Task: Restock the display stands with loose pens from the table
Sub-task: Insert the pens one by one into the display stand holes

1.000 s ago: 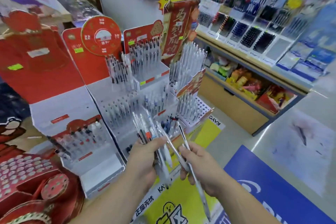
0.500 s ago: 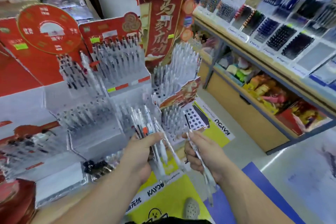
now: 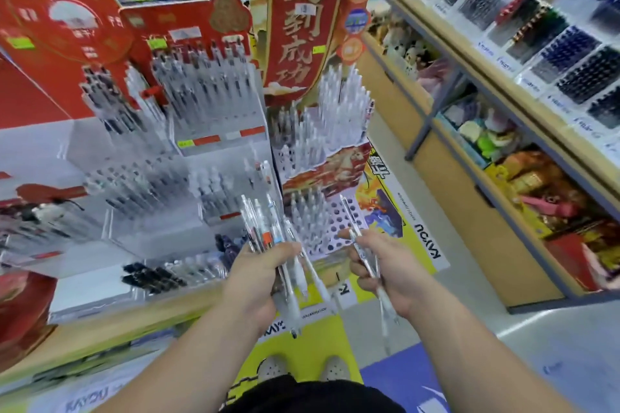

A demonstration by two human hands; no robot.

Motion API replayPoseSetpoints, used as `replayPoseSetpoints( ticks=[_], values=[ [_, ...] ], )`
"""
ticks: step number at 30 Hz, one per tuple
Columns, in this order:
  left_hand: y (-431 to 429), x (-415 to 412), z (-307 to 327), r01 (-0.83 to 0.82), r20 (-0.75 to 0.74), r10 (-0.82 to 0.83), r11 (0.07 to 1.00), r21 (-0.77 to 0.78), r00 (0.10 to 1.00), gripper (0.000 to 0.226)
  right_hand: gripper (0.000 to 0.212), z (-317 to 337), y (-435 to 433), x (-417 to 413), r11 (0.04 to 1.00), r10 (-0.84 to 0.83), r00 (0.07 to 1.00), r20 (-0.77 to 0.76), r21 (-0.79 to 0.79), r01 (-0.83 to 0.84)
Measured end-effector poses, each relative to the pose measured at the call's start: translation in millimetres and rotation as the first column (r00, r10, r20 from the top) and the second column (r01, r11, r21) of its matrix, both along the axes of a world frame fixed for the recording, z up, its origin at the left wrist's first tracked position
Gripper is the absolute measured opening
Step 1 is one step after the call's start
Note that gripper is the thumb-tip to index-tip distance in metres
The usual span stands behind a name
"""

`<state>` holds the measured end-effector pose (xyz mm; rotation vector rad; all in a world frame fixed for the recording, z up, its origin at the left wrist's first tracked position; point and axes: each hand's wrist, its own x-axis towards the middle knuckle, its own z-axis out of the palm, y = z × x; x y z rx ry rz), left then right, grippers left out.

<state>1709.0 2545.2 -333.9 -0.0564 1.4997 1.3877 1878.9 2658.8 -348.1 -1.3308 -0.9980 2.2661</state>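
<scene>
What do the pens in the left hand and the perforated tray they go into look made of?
Pens: clear glossy plastic, since ink cores show through the barrels. Perforated tray: looks like matte white card or thin plastic with punched round holes; blur leaves it open.

Single head view, looking forward-down, close above hands [image 3: 258, 273], display stands [image 3: 214, 151] just beyond

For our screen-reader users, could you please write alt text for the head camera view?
The left hand grips a bundle of pens and the right hand holds a single pen, both before tiered pen display stands with a red banner; stocked shelves stand at right.
</scene>
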Motion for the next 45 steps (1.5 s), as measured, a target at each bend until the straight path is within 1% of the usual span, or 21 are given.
replayPoseSetpoints(
  ticks=[2, 3, 5, 6, 8, 10, 13, 15, 17, 18, 20, 22, 25, 27, 32, 35, 37, 40, 43, 45],
  values=[
    [3, -1, -1, 0.003, 0.033, -0.004, 1.0, 0.022, 0.999, 0.035, 0.024, 2, 0, -2, 1.0, 0.009, 0.999, 0.041, 0.018, -0.01],
    [4, -1, -2, 0.002, 0.054, -0.004, 1.0, 0.029, 0.999, 0.032, 0.023, 4, 0, -2, 1.0, 0.006, 0.999, 0.05, 0.019, -0.007],
    [5, -4, -3, -0.002, 0.091, 0.0, 1.0, 0.026, 0.996, 0.016, 0.022, 6, 4, -3, 1.0, -0.025, 0.998, 0.05, 0.001, 0.025],
    [6, -4, -3, -0.013, 0.113, 0.01, 1.0, 0.024, 0.994, 0.014, 0.022, 6, 7, -3, 0.999, -0.048, 0.998, 0.035, -0.019, 0.049],
    [9, -6, -3, -0.022, 0.14, 0.016, 0.999, 0.04, 0.99, 0.018, 0.022, 6, 12, -5, 0.994, -0.097, 0.995, -0.011, -0.057, 0.096],
    [12, -5, -5, -0.025, 0.159, 0.018, 0.999, 0.044, 0.987, 0.012, 0.017, 5, 18, -7, 0.991, -0.118, 0.992, -0.035, -0.06, 0.116],
    [19, 1, -7, -0.077, 0.179, 0.071, 0.997, 0.023, 0.981, 0.04, 0.01, -3, 30, -6, 0.994, -0.108, 0.994, -0.002, -0.02, 0.108],
    [24, 7, -9, -0.127, 0.167, 0.125, 0.992, 0.004, 0.978, 0.048, 0.016, -13, 41, -1, 0.995, -0.095, 0.994, 0.05, 0.027, 0.094],
    [28, 15, -10, -0.18, 0.138, 0.181, 0.983, -0.022, 0.974, 0.044, 0.023, -21, 51, 6, 0.996, -0.076, 0.992, 0.103, 0.057, 0.07],
    [30, 19, -11, -0.208, 0.125, 0.211, 0.977, -0.038, 0.969, 0.037, 0.024, -24, 56, 10, 0.997, -0.061, 0.992, 0.113, 0.055, 0.055],
    [34, 31, -12, -0.245, 0.111, 0.25, 0.968, -0.06, 0.962, 0.021, 0.025, -25, 65, 17, 0.999, -0.025, 0.993, 0.113, 0.05, 0.019],
    [37, 42, -15, -0.294, 0.098, 0.302, 0.952, -0.082, 0.948, 0.013, 0.025, -26, 72, 23, 0.999, 0.002, 0.996, 0.094, 0.038, -0.006],
    [37, 57, -23, -0.369, 0.079, 0.378, 0.923, -0.107, 0.923, 0.01, 0.019, -29, 82, 28, 1.0, 0.006, 0.999, 0.042, -0.017, -0.005],
    [34, 64, -28, -0.404, 0.07, 0.413, 0.907, -0.119, 0.908, 0.012, 0.015, -32, 86, 30, 1.0, 0.013, 0.999, 0.047, -0.02, -0.012],
    [26, 76, -36, -0.465, 0.073, 0.474, 0.878, -0.116, 0.877, 0.029, 0.018, -35, 89, 34, 0.998, 0.059, 0.995, 0.079, 0.025, -0.061],
    [24, 81, -39, -0.477, 0.076, 0.485, 0.873, -0.106, 0.871, 0.022, 0.019, -37, 91, 32, 0.995, 0.093, 0.991, 0.094, 0.025, -0.095],
    [24, 83, -39, -0.493, 0.078, 0.501, 0.864, -0.1, 0.862, 0.022, 0.02, -40, 93, 31, 0.992, 0.116, 0.988, 0.107, 0.036, -0.12],
    [20, 82, -44, -0.503, 0.081, 0.51, 0.859, -0.095, 0.856, 0.016, 0.025, -42, 96, 33, 0.987, 0.118, 0.974, 0.193, 0.087, -0.137],
    [13, 79, -49, -0.51, 0.089, 0.517, 0.855, -0.089, 0.851, 0.02, 0.024, -38, 96, 34, 0.965, 0.124, 0.942, 0.31, 0.184, -0.188],
    [9, 77, -52, -0.514, 0.097, 0.521, 0.853, -0.085, 0.848, 0.028, 0.023, -35, 96, 34, 0.952, 0.118, 0.942, 0.314, 0.233, -0.197]
  ],
)
